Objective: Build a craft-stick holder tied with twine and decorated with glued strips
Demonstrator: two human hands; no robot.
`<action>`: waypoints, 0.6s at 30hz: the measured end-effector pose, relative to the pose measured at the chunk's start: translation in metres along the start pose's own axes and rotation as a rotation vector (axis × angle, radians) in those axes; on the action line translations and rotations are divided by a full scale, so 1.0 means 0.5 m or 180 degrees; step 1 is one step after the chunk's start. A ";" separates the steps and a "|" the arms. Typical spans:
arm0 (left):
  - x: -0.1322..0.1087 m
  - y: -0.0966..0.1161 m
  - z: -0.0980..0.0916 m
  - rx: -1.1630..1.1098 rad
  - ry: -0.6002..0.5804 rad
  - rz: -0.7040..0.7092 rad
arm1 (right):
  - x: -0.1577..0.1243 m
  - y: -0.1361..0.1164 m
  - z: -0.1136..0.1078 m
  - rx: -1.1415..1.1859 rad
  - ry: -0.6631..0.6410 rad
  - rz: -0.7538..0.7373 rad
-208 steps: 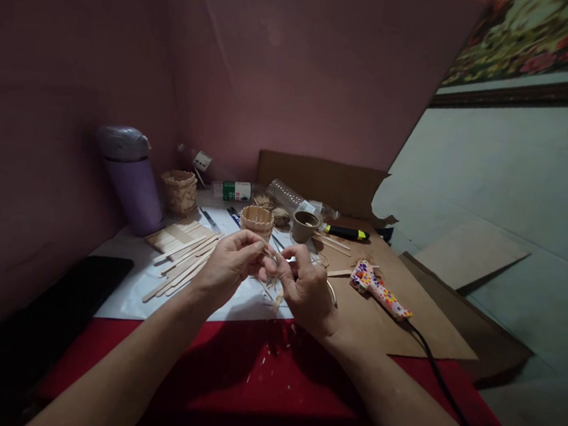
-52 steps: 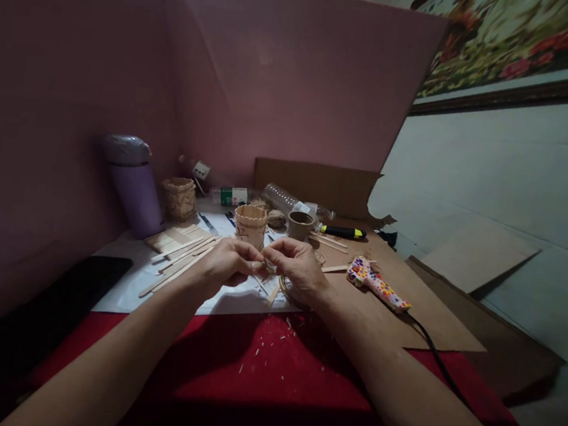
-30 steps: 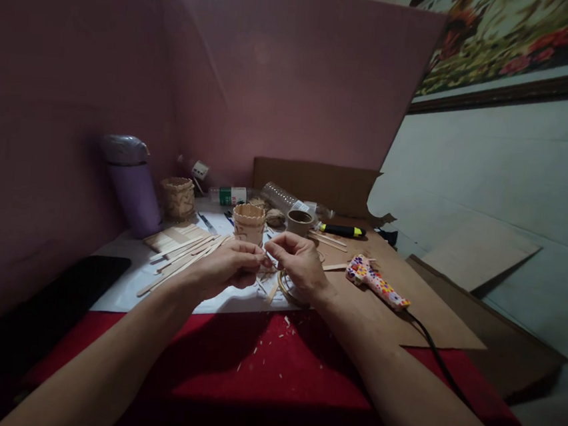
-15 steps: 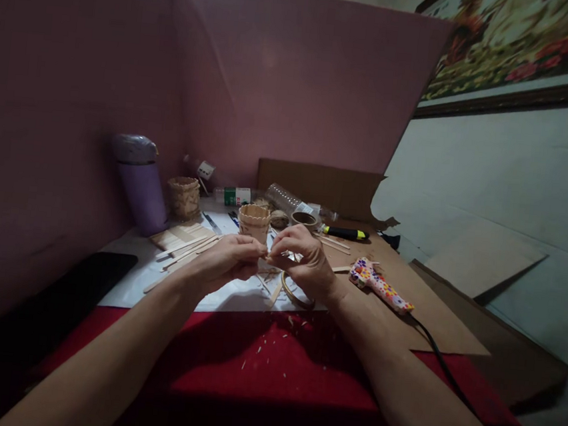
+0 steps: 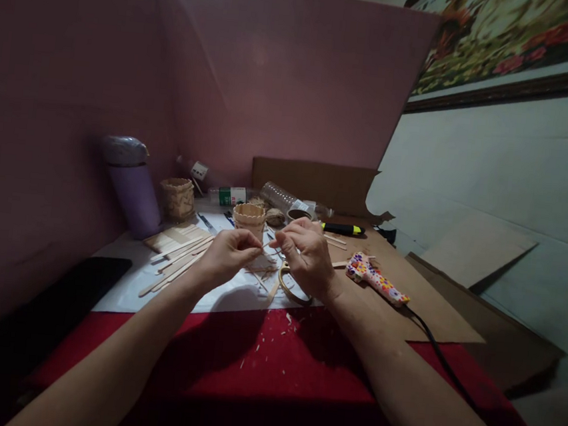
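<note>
My left hand (image 5: 227,256) and my right hand (image 5: 308,257) meet over the white sheet, each with its fingertips pinched. Between them runs a small, thin wooden sliver (image 5: 267,244), its ends hidden in the fingers. Just behind the hands stands a small scallop-rimmed wooden cup (image 5: 249,218). Below my right hand lie scissors with gold-coloured handles (image 5: 293,295). To the left of my left hand, several craft sticks (image 5: 178,264) are spread out. Small wood chips (image 5: 288,318) are scattered on the red cloth in front.
A floral glue gun (image 5: 375,279) with a black cord lies on cardboard (image 5: 434,321) at the right, near a black and yellow utility knife (image 5: 343,229). Farther back are a plastic bottle (image 5: 281,196), a second wooden cup (image 5: 177,197) and a purple tumbler (image 5: 135,192).
My fingertips have drawn slightly apart, so more of the thin sliver shows between them. The whole view has shifted a little, with things now slightly farther left.
</note>
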State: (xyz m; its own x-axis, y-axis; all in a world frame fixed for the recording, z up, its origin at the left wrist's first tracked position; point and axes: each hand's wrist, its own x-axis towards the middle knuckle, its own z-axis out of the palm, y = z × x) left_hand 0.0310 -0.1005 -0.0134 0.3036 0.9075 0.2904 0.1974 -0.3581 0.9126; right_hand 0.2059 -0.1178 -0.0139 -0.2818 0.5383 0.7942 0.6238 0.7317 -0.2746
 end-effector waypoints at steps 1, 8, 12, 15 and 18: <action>0.001 -0.004 0.001 0.0325 0.0148 0.0197 | 0.001 -0.002 0.002 0.0043 0.0015 0.0061; -0.008 0.001 0.006 0.1357 0.0650 0.1228 | 0.003 -0.005 0.012 0.2063 -0.0503 0.2014; -0.015 0.009 0.010 0.1129 0.0481 0.1276 | 0.001 -0.007 0.013 0.2849 -0.1515 0.2441; -0.014 0.004 0.010 0.1054 0.0435 0.1178 | -0.001 -0.003 0.022 0.2609 -0.1354 0.2165; -0.008 -0.005 0.008 0.0904 0.0390 0.0927 | -0.003 0.006 0.032 0.2090 -0.0803 0.1905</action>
State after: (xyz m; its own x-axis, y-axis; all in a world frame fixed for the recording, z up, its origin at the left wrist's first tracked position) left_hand 0.0329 -0.1041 -0.0178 0.2750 0.7728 0.5720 0.3741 -0.6340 0.6768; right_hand 0.1966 -0.1094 -0.0247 -0.2441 0.9221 0.3002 0.1998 0.3508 -0.9149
